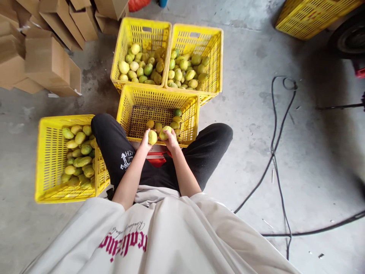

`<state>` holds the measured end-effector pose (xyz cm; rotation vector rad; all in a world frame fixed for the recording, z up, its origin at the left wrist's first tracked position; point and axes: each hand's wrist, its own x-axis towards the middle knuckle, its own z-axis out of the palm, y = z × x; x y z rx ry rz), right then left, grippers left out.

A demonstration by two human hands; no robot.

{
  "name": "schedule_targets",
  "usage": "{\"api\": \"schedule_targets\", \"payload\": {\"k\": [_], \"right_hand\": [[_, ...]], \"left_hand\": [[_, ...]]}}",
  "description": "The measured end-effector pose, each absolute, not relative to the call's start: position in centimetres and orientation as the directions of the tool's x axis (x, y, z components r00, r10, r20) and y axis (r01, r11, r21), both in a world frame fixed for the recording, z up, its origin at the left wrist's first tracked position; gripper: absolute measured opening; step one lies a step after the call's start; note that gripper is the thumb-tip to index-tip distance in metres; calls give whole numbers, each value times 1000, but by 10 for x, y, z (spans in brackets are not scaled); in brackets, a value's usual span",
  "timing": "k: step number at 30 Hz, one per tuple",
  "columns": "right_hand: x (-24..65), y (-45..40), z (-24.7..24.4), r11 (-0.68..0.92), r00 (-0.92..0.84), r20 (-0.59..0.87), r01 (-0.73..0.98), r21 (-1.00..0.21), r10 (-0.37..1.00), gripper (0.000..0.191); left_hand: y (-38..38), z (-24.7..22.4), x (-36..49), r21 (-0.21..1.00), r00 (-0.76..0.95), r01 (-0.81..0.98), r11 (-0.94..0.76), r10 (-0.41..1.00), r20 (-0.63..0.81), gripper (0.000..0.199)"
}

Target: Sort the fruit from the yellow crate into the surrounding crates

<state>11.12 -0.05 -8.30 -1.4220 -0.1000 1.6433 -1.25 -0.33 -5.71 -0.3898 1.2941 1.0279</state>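
My left hand (pixel 146 140) is closed around a yellow oval fruit (pixel 152 137) that looks like a small papaya. A second yellow-green fruit (pixel 165 133) of the same kind sits in the grip of my right hand (pixel 172 140). Both hands are side by side over the near rim of a yellow slatted crate (pixel 158 91) between my knees. Inside that crate, several more fruits (pixel 176 119) lie along the right side and near edge, one of them dark green (pixel 177 112). My hands partly cover the fruits nearest to me.
Two yellow crates (pixel 142 23) (pixel 219 57) holding many fruits stand behind the near crate. Another filled crate (pixel 42 160) is by my left knee. Cardboard boxes (pixel 47 57) pile up at the far left. A black cable (pixel 273 152) crosses the floor at right, below another yellow crate (pixel 313 17).
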Motion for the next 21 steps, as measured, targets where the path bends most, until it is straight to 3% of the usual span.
{"api": "schedule_targets", "payload": {"k": [5, 12, 21], "right_hand": [[111, -2, -82, -594, 145, -747, -516, -617, 649, 9], [111, 5, -84, -611, 141, -824, -606, -510, 549, 34], [113, 4, -83, -566, 70, -832, -702, -433, 550, 29]], "left_hand": [[-4, -60, -12, 260, -36, -782, 567, 375, -926, 42], [-4, -58, -11, 277, -58, -779, 562, 375, -925, 30], [-6, -56, -16, 268, -55, -816, 512, 392, -918, 47]]}}
